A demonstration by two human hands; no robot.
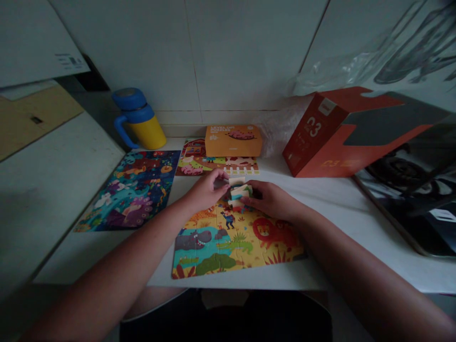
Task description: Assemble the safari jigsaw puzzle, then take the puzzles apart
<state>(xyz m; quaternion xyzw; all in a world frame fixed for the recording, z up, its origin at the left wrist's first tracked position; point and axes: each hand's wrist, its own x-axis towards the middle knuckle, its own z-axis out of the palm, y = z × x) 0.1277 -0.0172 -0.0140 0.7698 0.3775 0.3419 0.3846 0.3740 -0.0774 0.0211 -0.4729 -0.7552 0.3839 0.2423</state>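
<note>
Clamps pieces [240, 194] in right hand [271, 197], over far side of lion puzzle [235, 243]. Curls left hand [206, 191] beside them, cannot tell whether gripping any. Has near rows joined; seems unfinished at far side.

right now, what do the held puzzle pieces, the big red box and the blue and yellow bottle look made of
Puzzle pieces: probably matte cardboard, with pale, plain faces showing.
Big red box: likely smooth printed cardboard, given its flat panels, folds and cut notch.
Blue and yellow bottle: smooth, moulded blue handle suggests plastic; yellow body could be plastic or coated metal.
</note>
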